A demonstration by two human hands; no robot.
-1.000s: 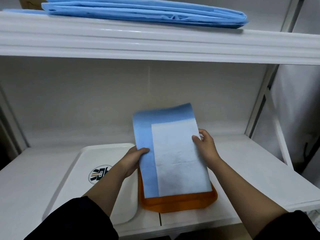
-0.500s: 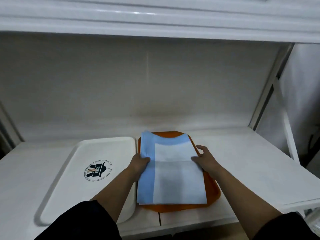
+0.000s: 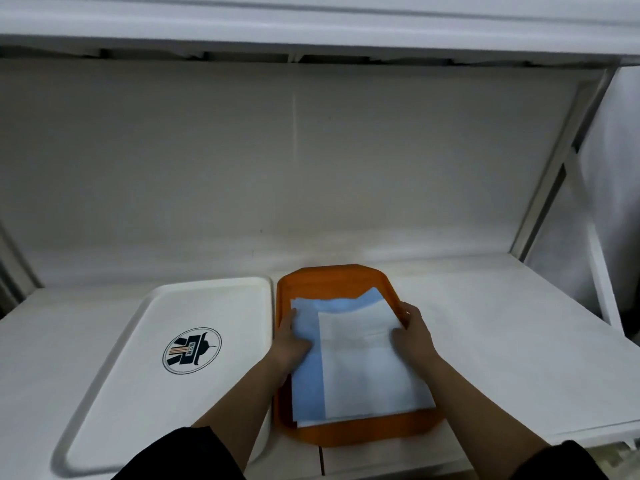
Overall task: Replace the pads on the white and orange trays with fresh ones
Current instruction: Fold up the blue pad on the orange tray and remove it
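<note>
My left hand [image 3: 289, 342] and right hand [image 3: 412, 336] lay flat with straight fingers, pressing the blue-and-white pad [image 3: 360, 362] into the orange tray [image 3: 332, 280]. Beside it the white tray [image 3: 138, 382] showed a round logo [image 3: 192, 351], its lettering unreadable.

white shelf unit [image 3: 485, 323] – plain pale back wall [image 3: 277, 168], upper shelf [image 3: 311, 26] overhead, light seemingly dim

Trays beside my hands: one white tray [image 3: 114, 386], one orange tray [image 3: 332, 278] to its right; one blue-and-white pad [image 3: 360, 368] on the orange tray.
</note>
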